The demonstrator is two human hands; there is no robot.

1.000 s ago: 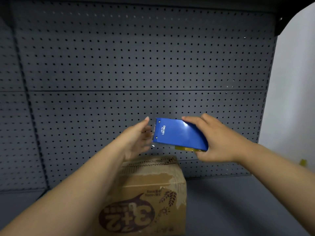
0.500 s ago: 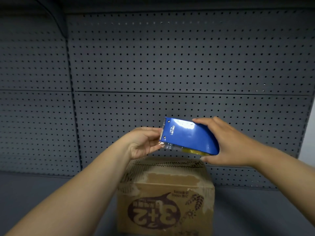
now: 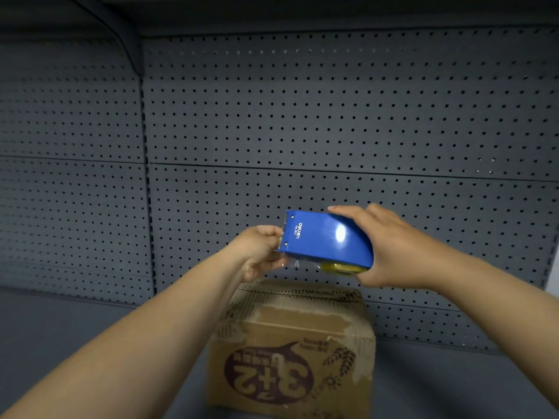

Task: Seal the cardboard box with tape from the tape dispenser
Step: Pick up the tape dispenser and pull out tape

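Observation:
A brown cardboard box (image 3: 299,328) with a dark "3+2" print stands on the grey shelf, its worn top flaps shut. Above it my right hand (image 3: 390,249) grips a blue tape dispenser (image 3: 326,237), tilted, with a yellow roll core showing under its right end. My left hand (image 3: 260,249) is at the dispenser's toothed left end, fingers pinched on the clear tape end (image 3: 298,263) that runs under the dispenser. Both hands hover above the box, apart from it.
A grey pegboard wall (image 3: 332,116) rises directly behind the box. The grey shelf floor (image 3: 453,382) spreads to both sides of the box. A dark upper shelf edge (image 3: 272,13) hangs overhead.
My left hand went from open beside the dispenser to pinching the tape at its toothed end. The view has swung left, and the box sits more centred.

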